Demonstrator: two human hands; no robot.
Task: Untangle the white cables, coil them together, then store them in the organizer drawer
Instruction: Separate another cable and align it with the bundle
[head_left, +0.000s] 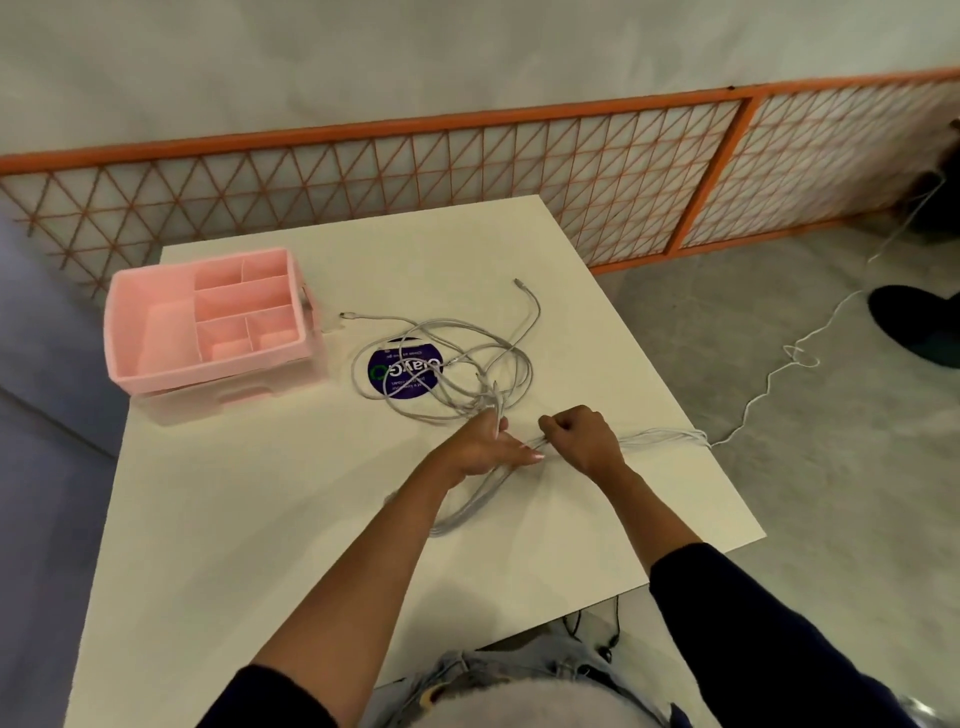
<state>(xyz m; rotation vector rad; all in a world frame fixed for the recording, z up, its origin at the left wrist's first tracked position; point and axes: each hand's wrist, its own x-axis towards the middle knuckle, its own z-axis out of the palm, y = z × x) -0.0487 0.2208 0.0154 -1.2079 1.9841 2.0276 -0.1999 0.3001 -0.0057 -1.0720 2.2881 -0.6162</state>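
Clenching white cables (660, 435) in my right hand (582, 436) beside the pink organizer (208, 371), I brace them, straight-fingered, with my left hand (485, 441) for untangling.

Round dark-blue sticker (402, 375), centre of frame, on the white table (260, 493): upside-down white lettering, apparently "ClayGo", final letter green; smaller lines too small to read; cables (470, 402) cross part of it.
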